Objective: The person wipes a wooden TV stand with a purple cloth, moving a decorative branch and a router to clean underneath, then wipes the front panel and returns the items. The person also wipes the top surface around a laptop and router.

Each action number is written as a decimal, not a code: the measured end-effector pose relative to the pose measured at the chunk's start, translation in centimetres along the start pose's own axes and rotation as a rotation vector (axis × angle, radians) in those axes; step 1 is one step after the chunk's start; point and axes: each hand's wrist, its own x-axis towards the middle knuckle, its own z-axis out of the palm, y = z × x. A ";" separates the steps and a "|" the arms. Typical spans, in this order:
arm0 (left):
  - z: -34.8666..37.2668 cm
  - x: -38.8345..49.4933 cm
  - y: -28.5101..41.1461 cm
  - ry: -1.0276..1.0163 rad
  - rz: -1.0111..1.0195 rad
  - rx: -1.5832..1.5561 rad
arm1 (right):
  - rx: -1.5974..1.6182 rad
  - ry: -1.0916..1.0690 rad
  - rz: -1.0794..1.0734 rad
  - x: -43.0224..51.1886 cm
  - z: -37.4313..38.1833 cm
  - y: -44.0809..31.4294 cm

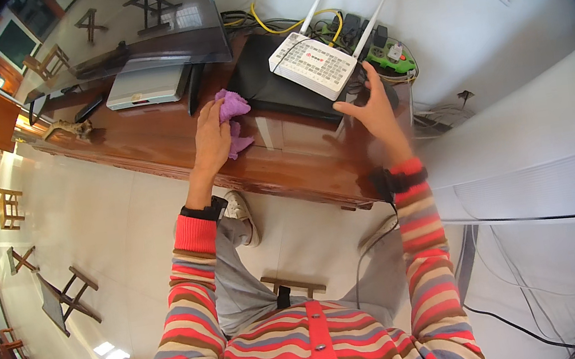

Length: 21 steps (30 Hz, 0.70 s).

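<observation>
My left hand (213, 137) holds a purple cloth (232, 105) above the front part of a brown wooden cabinet (149, 138). A white router (314, 64) with two antennas rests tilted on a flat black box (286, 91). Near the router's lower right corner is my right hand (372, 107), its thumb and fingers spread; whether a fingertip touches the router cannot be told. A thin dark cable lies across the router's left part.
Behind the router are a green power strip (390, 56) with plugs and a yellow cable (266, 27). To the left stand a television (133, 25), a silver box (146, 84) and a piece of driftwood (68, 127). A white appliance (527, 162) is at right. A folding stool (70, 298) stands on the floor.
</observation>
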 end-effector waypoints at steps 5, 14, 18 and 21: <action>0.5 0.1 -0.7 0.026 0.029 -0.022 | -0.095 0.033 -0.017 2.9 2.5 0.3; -1.9 -0.4 1.8 0.112 -0.075 -0.184 | -0.121 0.097 0.007 3.8 4.0 0.6; -1.7 -1.7 4.5 0.099 0.040 -0.159 | -0.127 0.150 -0.001 3.6 4.2 0.1; -0.6 -2.5 6.2 0.039 0.081 -0.188 | -0.138 0.167 -0.024 3.9 4.2 -0.2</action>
